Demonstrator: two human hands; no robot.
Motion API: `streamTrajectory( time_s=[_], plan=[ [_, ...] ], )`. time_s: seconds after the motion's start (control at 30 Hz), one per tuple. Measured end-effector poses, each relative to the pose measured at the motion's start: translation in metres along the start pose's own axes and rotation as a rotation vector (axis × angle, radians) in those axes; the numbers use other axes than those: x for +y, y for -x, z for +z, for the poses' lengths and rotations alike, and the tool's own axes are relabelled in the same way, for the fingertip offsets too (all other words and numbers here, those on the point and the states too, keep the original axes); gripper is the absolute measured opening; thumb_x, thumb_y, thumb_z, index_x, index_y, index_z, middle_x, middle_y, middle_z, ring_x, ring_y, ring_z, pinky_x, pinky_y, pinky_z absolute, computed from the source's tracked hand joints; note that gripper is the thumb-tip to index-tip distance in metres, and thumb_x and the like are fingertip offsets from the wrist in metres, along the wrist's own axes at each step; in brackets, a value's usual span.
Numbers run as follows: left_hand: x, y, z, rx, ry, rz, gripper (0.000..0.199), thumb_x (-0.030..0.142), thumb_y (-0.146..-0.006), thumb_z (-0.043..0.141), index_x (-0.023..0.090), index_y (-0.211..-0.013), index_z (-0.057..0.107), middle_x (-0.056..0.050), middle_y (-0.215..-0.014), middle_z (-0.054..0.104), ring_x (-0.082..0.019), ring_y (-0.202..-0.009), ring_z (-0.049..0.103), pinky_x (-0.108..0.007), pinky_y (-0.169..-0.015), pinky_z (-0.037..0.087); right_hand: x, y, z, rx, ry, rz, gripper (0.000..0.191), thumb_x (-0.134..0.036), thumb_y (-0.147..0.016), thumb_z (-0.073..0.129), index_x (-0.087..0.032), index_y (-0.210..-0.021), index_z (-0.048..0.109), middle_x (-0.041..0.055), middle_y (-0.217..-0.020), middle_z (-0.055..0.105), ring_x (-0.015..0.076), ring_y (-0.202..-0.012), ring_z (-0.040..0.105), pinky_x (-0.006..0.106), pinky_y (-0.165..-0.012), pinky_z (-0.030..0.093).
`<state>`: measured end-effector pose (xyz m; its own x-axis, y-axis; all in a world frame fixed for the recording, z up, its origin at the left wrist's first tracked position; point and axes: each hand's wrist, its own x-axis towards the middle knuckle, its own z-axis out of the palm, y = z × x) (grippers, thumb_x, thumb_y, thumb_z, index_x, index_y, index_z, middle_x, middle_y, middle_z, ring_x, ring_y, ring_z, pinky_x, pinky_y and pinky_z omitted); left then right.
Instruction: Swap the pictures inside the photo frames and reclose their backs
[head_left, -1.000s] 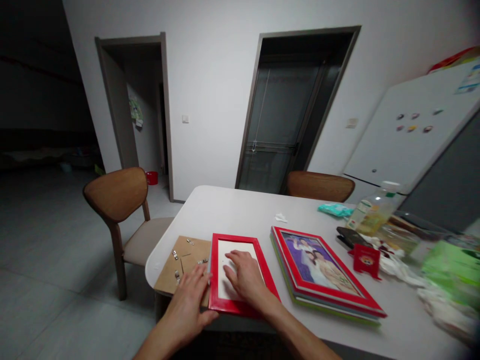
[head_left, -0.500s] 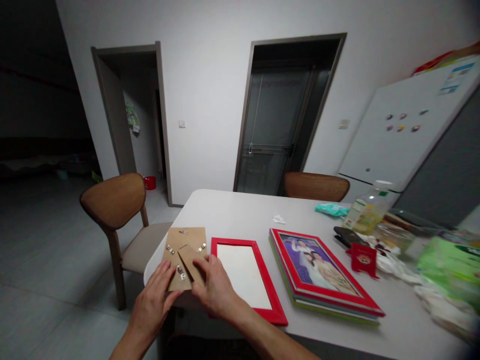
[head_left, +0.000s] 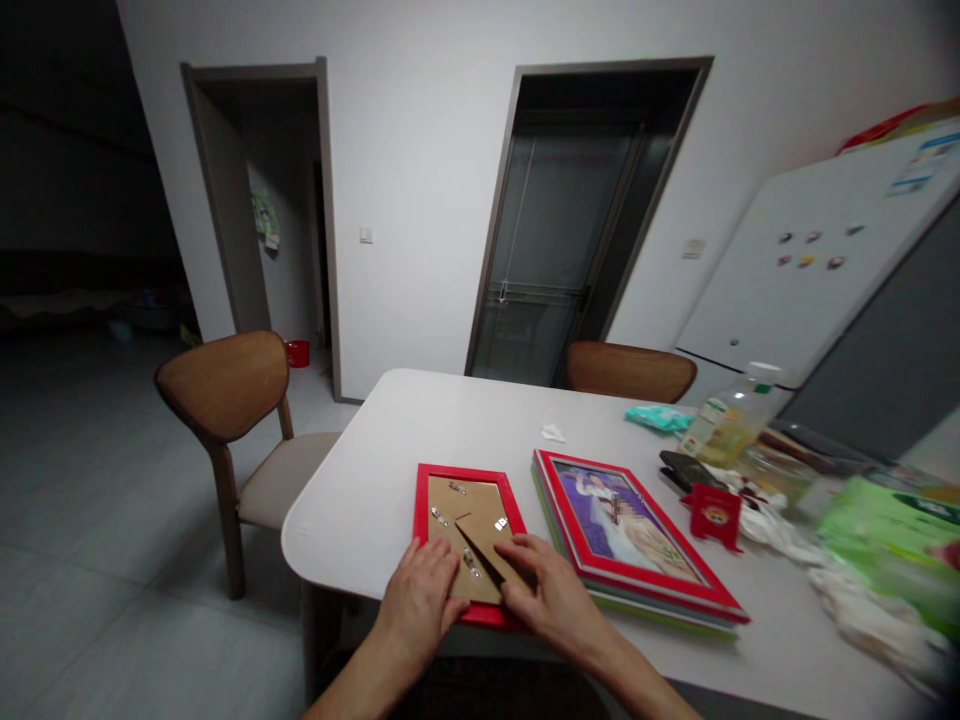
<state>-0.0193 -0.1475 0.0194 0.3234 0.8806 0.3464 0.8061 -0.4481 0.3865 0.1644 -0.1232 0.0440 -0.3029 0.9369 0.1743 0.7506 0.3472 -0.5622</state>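
A brown picture-frame backing board with several metal clips and a stand flap lies over the opening of a red picture frame. My left hand holds the board by its lower left edge, thumb along the bottom. On the opposite side my right hand has its fingers closed at the board's right edge, by the stand flap. Whether the board sits fully inside the rim I cannot tell, as my hands cover the lower corners.
A stack of frames topped by a red framed photo lies to the right. Beyond it are a black phone, a red box, a bottle, tissues and a green package. A chair stands left of the table.
Both hands have carried the backing board rightward from beside the red frame to over its opening. The white sheet in the frame is now covered.
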Motion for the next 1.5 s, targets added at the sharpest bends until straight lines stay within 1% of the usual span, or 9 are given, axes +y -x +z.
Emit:
streamTrajectory(
  time_s=[0.07,0.2,0.47,0.6,0.77,0.9,1.1,1.3,1.5],
  plan=[
    [0.001,-0.002,-0.004,-0.031,0.004,-0.024,0.033,0.016,-0.069,0.056,0.016,-0.102,0.053,-0.013,-0.114,0.054,-0.025,-0.108,0.047,-0.047,-0.094,0.031,0.002,-0.002,0.004,0.014,0.026,0.003,0.042,-0.021,-0.061,0.047,-0.016,-0.102,0.059,0.0095,-0.108,0.053,0.0204,-0.101,0.046,0.032,-0.091,0.032],
    [0.0,-0.003,-0.012,-0.085,0.035,-0.055,0.026,0.014,-0.071,0.052,0.016,-0.096,0.056,-0.012,-0.116,0.053,-0.024,-0.11,0.045,-0.045,-0.094,0.033,0.003,-0.004,0.01,0.04,0.073,-0.011,0.04,-0.022,-0.062,0.048,-0.018,-0.101,0.059,0.0085,-0.106,0.054,0.0208,-0.1,0.046,0.032,-0.09,0.032],
    [0.004,-0.001,-0.017,-0.15,0.065,-0.09,0.03,0.015,-0.075,0.047,0.015,-0.104,0.051,-0.013,-0.125,0.043,-0.022,-0.116,0.037,-0.041,-0.096,0.031,0.013,0.0,0.013,0.088,0.121,-0.003,0.039,-0.022,-0.063,0.046,-0.015,-0.1,0.059,0.0095,-0.104,0.053,0.0205,-0.097,0.046,0.03,-0.087,0.032],
    [0.006,-0.003,-0.021,-0.192,0.029,-0.113,0.03,0.017,-0.075,0.047,0.016,-0.105,0.051,-0.012,-0.124,0.044,-0.023,-0.116,0.038,-0.043,-0.096,0.029,0.009,-0.003,0.013,0.077,0.182,-0.016,0.035,-0.022,-0.063,0.048,-0.018,-0.096,0.061,0.0082,-0.099,0.054,0.0207,-0.093,0.045,0.03,-0.083,0.034],
    [0.003,0.002,-0.017,-0.181,0.029,-0.046,0.038,0.031,-0.066,0.062,0.018,-0.1,0.052,-0.012,-0.125,0.043,-0.025,-0.116,0.036,-0.048,-0.097,0.022,0.002,-0.001,0.016,0.064,0.25,-0.09,0.028,-0.022,-0.067,0.049,-0.021,-0.092,0.061,0.0067,-0.097,0.053,0.0202,-0.091,0.044,0.031,-0.079,0.033],
    [-0.004,0.004,-0.013,-0.18,0.014,-0.051,0.033,0.027,-0.063,0.066,0.016,-0.091,0.053,-0.012,-0.123,0.045,-0.023,-0.115,0.038,-0.046,-0.098,0.02,0.002,-0.005,0.014,0.04,0.257,-0.183,0.026,-0.028,-0.075,0.043,-0.021,-0.096,0.057,0.0069,-0.1,0.052,0.0193,-0.091,0.043,0.031,-0.078,0.033],
    [-0.006,0.005,-0.019,-0.175,0.022,-0.052,0.031,0.027,-0.062,0.067,0.017,-0.088,0.053,-0.01,-0.123,0.045,-0.023,-0.114,0.039,-0.044,-0.098,0.022,0.01,-0.034,0.014,0.114,0.345,-0.064,0.029,-0.025,-0.079,0.036,-0.018,-0.1,0.055,0.0102,-0.101,0.05,0.02,-0.092,0.042,0.029,-0.078,0.033],
    [-0.004,0.007,-0.018,-0.173,0.0,-0.093,0.041,0.027,-0.065,0.064,0.016,-0.102,0.05,-0.011,-0.124,0.044,-0.023,-0.115,0.038,-0.045,-0.099,0.021,0.013,-0.046,0.023,0.085,0.368,-0.069,0.027,-0.02,-0.079,0.035,-0.014,-0.077,0.061,0.0107,-0.092,0.052,0.0196,-0.089,0.041,0.028,-0.081,0.03],
    [-0.002,0.01,-0.017,-0.182,-0.007,-0.105,0.044,0.027,-0.067,0.062,0.015,-0.107,0.048,-0.012,-0.124,0.044,-0.023,-0.116,0.037,-0.045,-0.099,0.021,0.019,-0.035,0.019,0.096,0.31,-0.125,0.027,-0.02,-0.079,0.035,-0.014,-0.087,0.061,0.0105,-0.104,0.051,0.0192,-0.098,0.039,0.027,-0.086,0.028]
  ],
)
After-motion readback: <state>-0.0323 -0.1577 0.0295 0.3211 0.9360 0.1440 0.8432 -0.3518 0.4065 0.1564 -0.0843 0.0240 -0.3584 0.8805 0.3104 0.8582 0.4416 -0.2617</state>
